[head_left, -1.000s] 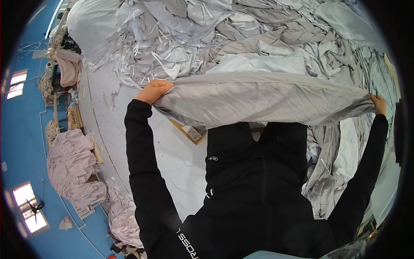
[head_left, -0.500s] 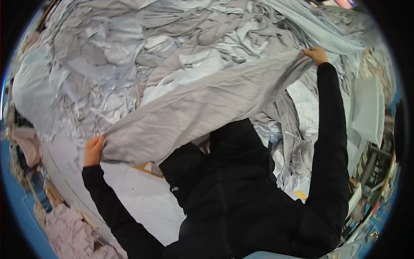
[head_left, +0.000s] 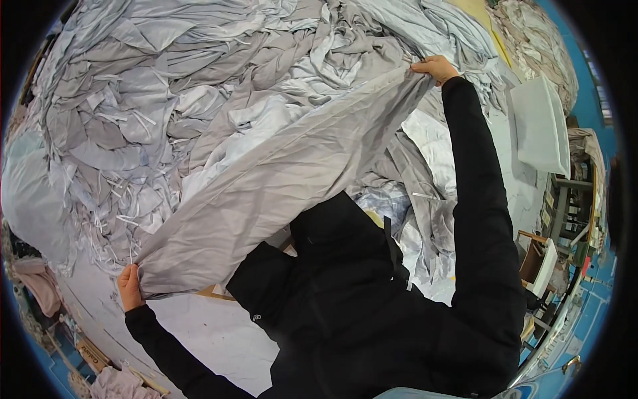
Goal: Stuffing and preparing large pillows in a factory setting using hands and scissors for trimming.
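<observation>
A long piece of grey fabric (head_left: 279,179) is stretched between my hands, slanting up from lower left to upper right with creases across it. My left hand (head_left: 129,287), closed, pinches its lower-left corner. At the upper right my right hand (head_left: 437,69) grips the other end, arm reaching far out. The cloth's near edge passes over my black-clothed lap. Beyond it spreads a big heap of grey and white fabric pieces (head_left: 166,100), some with thin white ties.
A white plastic bin (head_left: 539,123) stands at the right. Pale blue cloth (head_left: 36,193) bulges at the far left. Beneath me lies a whitish surface (head_left: 206,339). A wooden open box (head_left: 533,259) and shelving are at the right rim; pink cloth (head_left: 123,384) lies lower left.
My view has turned, so the heap and bin shift left. The fabric stays taut between both hands and slants more steeply.
</observation>
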